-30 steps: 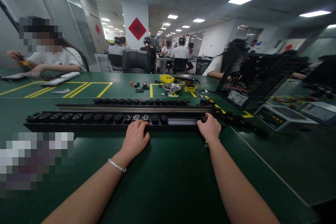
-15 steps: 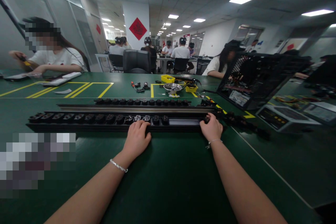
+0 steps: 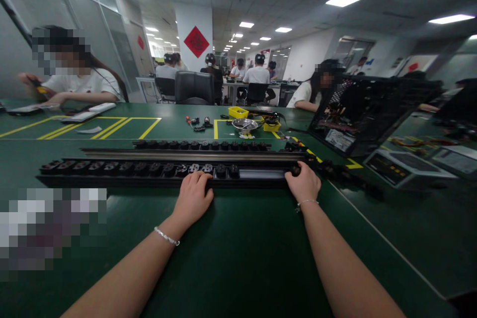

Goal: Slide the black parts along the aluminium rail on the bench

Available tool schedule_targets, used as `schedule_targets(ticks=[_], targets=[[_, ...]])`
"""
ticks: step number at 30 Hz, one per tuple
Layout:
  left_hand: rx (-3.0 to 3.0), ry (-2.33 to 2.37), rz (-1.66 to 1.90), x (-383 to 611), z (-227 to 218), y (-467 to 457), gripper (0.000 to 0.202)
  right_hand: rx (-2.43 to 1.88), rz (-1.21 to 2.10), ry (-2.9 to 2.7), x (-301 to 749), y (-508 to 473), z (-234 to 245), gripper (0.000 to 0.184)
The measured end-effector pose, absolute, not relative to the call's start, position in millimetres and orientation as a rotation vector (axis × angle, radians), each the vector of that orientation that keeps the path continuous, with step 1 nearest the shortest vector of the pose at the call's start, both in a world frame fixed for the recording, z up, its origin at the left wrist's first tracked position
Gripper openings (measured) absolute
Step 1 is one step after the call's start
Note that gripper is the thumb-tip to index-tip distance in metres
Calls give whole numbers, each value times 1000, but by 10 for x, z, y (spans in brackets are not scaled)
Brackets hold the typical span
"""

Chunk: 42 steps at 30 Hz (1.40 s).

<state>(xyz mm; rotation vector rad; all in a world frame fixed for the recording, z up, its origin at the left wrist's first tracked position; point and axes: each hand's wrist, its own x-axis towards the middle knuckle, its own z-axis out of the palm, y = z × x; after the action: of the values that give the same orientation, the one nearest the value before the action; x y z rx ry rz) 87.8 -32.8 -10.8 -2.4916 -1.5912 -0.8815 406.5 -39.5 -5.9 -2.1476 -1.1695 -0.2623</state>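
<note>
Head view: 2 bare forearms reach forward over a dark green counter [image 3: 242, 253], smooth and faintly glossy. Ahead of them lies a long black rail [image 3: 130, 183], its long axis running left to right, crosswise to the arms.

The right hand [image 3: 303, 182] is at the rail's right end, thumb and index finger pinched around a rounded black socket [image 3: 296, 170]. To the left of that socket, along the same axis, comes a bare pale strip [image 3: 263, 174], flat and slightly shiny; beyond the strip, further left, stands a row of sockets [image 3: 126, 168], about 14 of them, filling the rest of the rail. The right hand is nearer to the pinched socket; the left hand [image 3: 194, 194] is well apart from it, just past the strip's left end.

The left hand lies palm down with its fingers bent over the rail's near edge, beside the last few sockets. Whether it grips firmly or only rests there, I cannot tell.

The sockets look like dark, hard plastic, round-topped with slotted faces; 2 or 3 by the left fingertips catch a greyish shine. Just beyond the rail, parallel to it, run a slim metallic channel [image 3: 156, 154] and a shorter far row of black sockets [image 3: 223, 145]. Farther back sit a round, shiny metal bowl [image 3: 244, 125] and a yellow plastic bin [image 3: 238, 112].
</note>
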Motion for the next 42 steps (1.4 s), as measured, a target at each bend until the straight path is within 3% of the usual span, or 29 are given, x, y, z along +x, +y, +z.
schedule_targets(ticks=[42], targets=[[-2503,-1595,-880,870,-113,-318,32,-2237,-177,-1120,4202,-443,-8,49]])
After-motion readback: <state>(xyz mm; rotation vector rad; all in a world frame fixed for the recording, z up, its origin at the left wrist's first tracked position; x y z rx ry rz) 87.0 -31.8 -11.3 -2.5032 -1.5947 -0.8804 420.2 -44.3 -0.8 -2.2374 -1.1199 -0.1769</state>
